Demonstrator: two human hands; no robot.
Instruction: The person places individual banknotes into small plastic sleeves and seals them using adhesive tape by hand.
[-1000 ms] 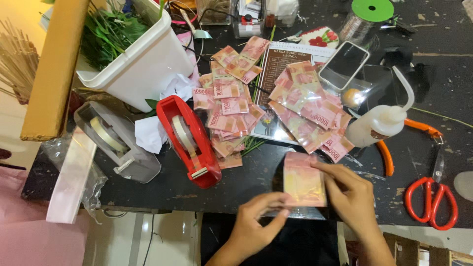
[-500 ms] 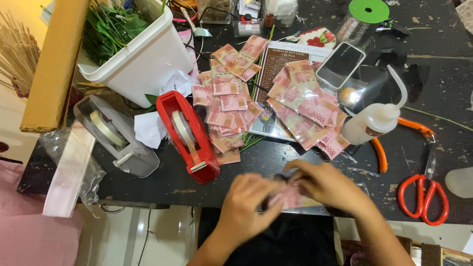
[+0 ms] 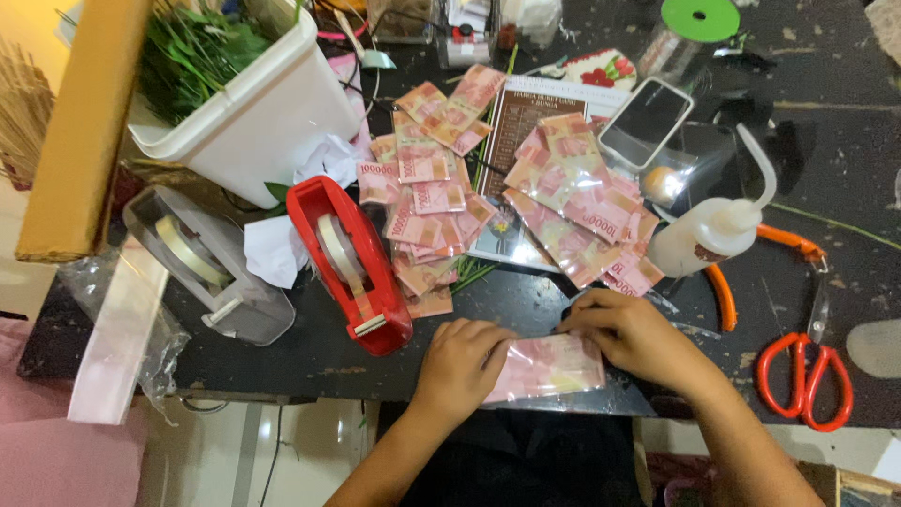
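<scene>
- Hands: your left hand (image 3: 463, 361) lies palm down on the left end of a pink banknote in a clear sleeve (image 3: 549, 368), fingers curled over its edge; your right hand (image 3: 631, 336) presses the sleeve's right end, fingertips pinching its top edge.
- Sleeved banknote: it lies flat at the near edge of the dark counter (image 3: 526, 299), between your two hands and touching both.
- Banknote pile (image 3: 427, 202): loose pink notes, some in clear sleeves, spread across the middle of the counter, beyond your hands, partly covering a printed card (image 3: 518, 117).
- Red tape dispenser (image 3: 349, 268): just left of your left hand, apart from it; a grey tape dispenser (image 3: 208, 268) stands further left.
- White squeeze bottle (image 3: 715, 230): lying on its side beyond your right hand, its nozzle curving upward.
- Orange-handled scissors (image 3: 812, 366): well right of your right hand, near orange-handled pliers (image 3: 755, 258).
- Phone (image 3: 646, 122): face up beyond the pile.
- White tub (image 3: 267, 122): at the far left, holding green leaves.
</scene>
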